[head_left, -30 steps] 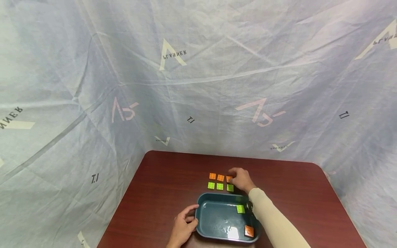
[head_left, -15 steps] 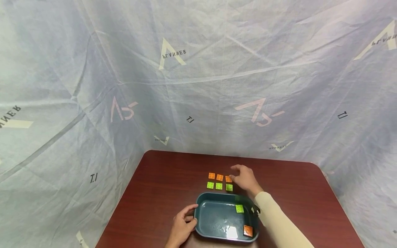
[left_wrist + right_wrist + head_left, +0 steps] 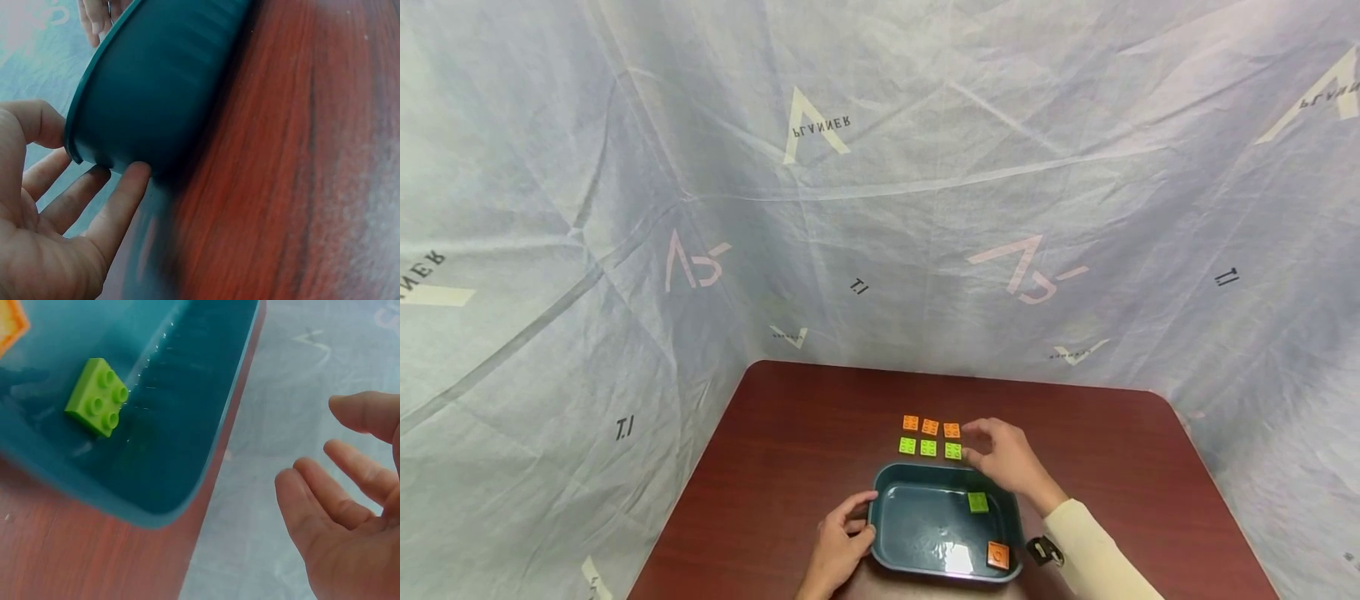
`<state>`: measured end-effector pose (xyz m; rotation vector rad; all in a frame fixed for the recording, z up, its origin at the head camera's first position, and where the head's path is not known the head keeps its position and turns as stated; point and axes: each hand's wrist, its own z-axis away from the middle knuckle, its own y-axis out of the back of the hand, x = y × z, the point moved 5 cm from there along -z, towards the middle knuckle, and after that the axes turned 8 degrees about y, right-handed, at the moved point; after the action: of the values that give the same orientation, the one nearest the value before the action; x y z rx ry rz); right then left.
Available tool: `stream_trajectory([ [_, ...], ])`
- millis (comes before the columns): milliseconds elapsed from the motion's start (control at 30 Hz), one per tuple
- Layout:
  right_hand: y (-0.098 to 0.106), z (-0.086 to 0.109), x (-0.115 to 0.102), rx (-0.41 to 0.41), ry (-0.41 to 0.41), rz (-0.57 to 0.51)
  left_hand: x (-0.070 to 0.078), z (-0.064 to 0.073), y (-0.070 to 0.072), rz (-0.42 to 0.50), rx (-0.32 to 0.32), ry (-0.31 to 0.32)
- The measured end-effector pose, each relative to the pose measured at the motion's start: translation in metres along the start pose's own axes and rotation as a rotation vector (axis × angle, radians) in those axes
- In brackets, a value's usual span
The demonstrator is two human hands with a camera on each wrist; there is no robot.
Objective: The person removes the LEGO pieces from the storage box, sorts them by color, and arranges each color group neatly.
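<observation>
A dark teal tray lies near the front of the table. My left hand rests its fingertips against the tray's outer left wall and rim, fingers spread. My right hand, its thumb and fingers apart with nothing between them in the right wrist view, hovers at the right end of two short rows of toy building bricks. The orange brick and the green brick at that end are nearest it. Inside the tray lie another green brick and an orange brick.
Left of the right hand, more orange bricks form the back row, with green bricks in front. A wrist camera hangs at the right sleeve. Pale printed sheeting stands behind and beside the reddish-brown table.
My right hand has drawn back to the right and toward me from the end orange brick, uncovering it. The left hand has stayed at the tray.
</observation>
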<state>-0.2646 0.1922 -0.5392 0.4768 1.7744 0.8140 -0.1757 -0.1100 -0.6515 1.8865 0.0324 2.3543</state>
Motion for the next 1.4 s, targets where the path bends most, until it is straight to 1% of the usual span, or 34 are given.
stream_trajectory([
  [200,0.002,0.020,-0.003,-0.066,0.037,0.042,0.001,0.001,0.001,-0.016,0.003,0.003],
  [300,0.000,0.027,-0.002,-0.120,0.043,0.026,0.001,0.000,0.001,-0.030,0.005,0.000],
  [433,-0.007,0.038,-0.001,-0.219,0.076,-0.016,0.000,-0.001,0.000,-0.048,0.009,0.000],
  [567,-0.018,0.049,-0.003,-0.319,0.159,0.005,-0.001,-0.001,0.000,-0.057,0.011,0.011],
  [700,-0.026,0.059,-0.003,-0.389,0.226,0.045,-0.001,-0.001,0.000,-0.055,0.006,0.022],
  [933,-0.037,0.068,-0.005,-0.434,0.337,0.156,0.002,-0.001,0.000,-0.050,0.005,0.015],
  [1100,-0.047,0.071,-0.008,-0.514,0.357,0.224,0.002,-0.001,0.000,-0.067,0.010,0.019],
  [1167,-0.051,0.071,-0.009,-0.535,0.380,0.261,0.002,-0.001,-0.001,-0.067,0.009,0.021],
  [1200,-0.053,0.071,-0.008,-0.542,0.389,0.277,0.002,-0.002,-0.001,-0.068,0.008,0.014],
  [1333,-0.058,0.073,-0.007,-0.547,0.414,0.331,0.003,-0.002,0.000,-0.064,0.014,0.018],
  [1400,-0.061,0.075,-0.006,-0.556,0.407,0.354,0.002,-0.001,0.001,-0.069,0.016,0.015],
])
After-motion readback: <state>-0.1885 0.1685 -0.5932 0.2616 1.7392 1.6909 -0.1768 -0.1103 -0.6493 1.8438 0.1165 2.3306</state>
